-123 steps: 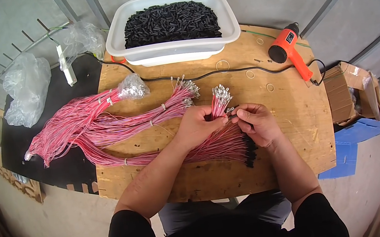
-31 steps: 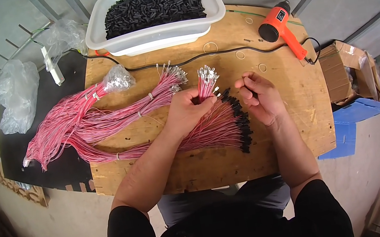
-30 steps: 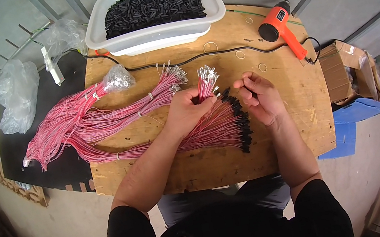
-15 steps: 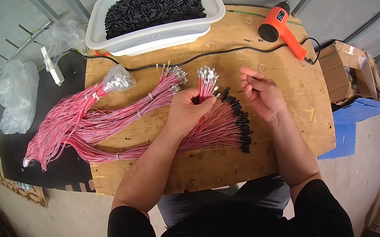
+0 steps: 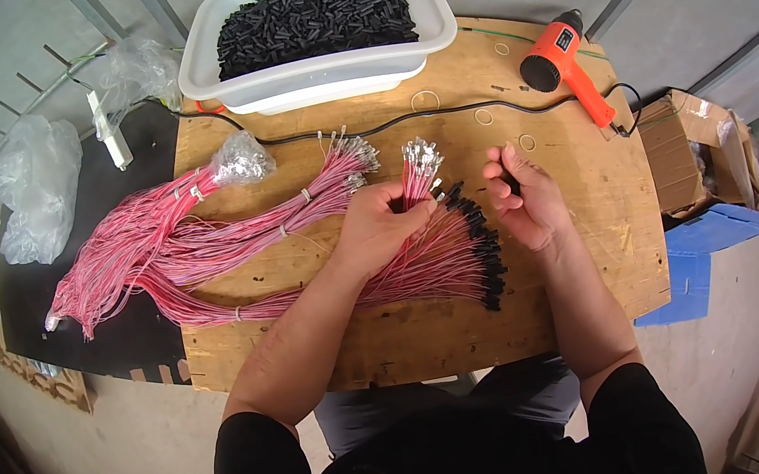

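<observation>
My left hand (image 5: 376,227) is closed around a small bunch of pink wires (image 5: 417,186), whose bare silvery terminals (image 5: 421,156) point up and away from me. Below and to the right of that hand, more wires fan out and end in black sleeves (image 5: 484,249). A short way to the right, my right hand (image 5: 527,199) is raised over the table with curled fingers. A small dark piece, seemingly a black sleeve (image 5: 511,181), shows between its thumb and fingers. Tied bundles of pink wires (image 5: 228,238) stretch leftward across the table.
A white tub (image 5: 200,81) full of small black sleeves (image 5: 311,21) stands at the back. An orange heat gun (image 5: 562,63) lies at the back right, its black cable (image 5: 399,119) crossing the table. Clear plastic bags (image 5: 37,186) lie at the left; cardboard boxes (image 5: 679,149) stand right.
The fingers of my right hand have curled inward, and a dark piece now shows between them. My left hand keeps its hold on the wires. The whole view has shifted slightly.
</observation>
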The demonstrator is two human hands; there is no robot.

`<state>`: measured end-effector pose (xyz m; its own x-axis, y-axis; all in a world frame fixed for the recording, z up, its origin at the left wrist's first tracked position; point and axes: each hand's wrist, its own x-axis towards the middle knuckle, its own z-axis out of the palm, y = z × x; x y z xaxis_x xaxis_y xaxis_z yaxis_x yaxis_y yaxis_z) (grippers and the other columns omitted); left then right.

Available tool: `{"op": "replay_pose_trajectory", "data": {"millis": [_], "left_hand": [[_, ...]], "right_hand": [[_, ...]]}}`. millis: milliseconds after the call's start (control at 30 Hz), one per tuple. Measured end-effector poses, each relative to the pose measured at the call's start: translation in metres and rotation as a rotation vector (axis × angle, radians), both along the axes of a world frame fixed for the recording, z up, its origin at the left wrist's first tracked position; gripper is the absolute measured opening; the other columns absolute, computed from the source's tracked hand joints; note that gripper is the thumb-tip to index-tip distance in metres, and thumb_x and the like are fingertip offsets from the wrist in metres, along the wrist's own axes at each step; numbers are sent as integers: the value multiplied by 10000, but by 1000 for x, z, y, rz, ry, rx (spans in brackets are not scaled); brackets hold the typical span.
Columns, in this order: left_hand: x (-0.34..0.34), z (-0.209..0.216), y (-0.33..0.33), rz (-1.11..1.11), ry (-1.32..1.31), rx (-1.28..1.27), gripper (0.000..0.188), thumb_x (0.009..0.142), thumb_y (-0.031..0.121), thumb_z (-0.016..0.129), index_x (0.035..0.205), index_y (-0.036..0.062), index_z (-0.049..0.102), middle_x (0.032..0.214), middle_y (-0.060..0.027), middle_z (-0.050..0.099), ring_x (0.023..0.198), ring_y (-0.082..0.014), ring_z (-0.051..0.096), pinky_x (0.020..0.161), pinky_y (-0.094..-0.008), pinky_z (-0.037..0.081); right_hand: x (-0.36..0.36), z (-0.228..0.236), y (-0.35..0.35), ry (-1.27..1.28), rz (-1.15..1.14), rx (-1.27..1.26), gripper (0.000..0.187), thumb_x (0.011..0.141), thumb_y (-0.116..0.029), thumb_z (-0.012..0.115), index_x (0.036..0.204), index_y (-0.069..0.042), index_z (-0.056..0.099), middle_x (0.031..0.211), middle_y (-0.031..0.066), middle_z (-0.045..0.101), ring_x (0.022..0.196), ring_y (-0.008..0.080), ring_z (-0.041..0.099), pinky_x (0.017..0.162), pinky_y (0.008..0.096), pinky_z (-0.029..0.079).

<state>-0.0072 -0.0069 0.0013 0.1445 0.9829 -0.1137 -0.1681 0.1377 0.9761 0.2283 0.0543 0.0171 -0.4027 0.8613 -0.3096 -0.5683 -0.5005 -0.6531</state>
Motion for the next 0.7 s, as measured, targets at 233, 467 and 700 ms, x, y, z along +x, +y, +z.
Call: {"op": "replay_pose_trajectory", "data": {"millis": [233, 467, 700], "left_hand": [[-1, -4, 1, -3, -43, -9, 67, 938, 27, 682, 959, -35, 668, 767, -14, 636, 653, -63, 558, 586, -221, 450], [-4, -4, 1, -17, -54, -8, 88, 926, 42, 702, 966, -36, 684, 774, -11, 642, 662, -61, 564, 593, -217, 455], [-4, 0, 1, -6, 50, 33, 96, 915, 60, 719, 950, -29, 708, 772, 7, 644, 681, -47, 562, 603, -213, 443]], "right_hand": [[-2, 4, -5, -106, 87, 65, 276, 1030, -179, 544, 1223, 0, 628, 826, -7, 540, 653, 82, 449, 536, 195, 325], [-20, 16, -21, -449, 131, 308, 232, 960, -49, 612, 1181, -12, 673, 863, 0, 628, 636, 20, 438, 540, 173, 313], [-27, 7, -26, -443, 75, 301, 161, 907, 18, 702, 1066, 5, 724, 852, 19, 703, 679, 29, 569, 597, 168, 438]]}}
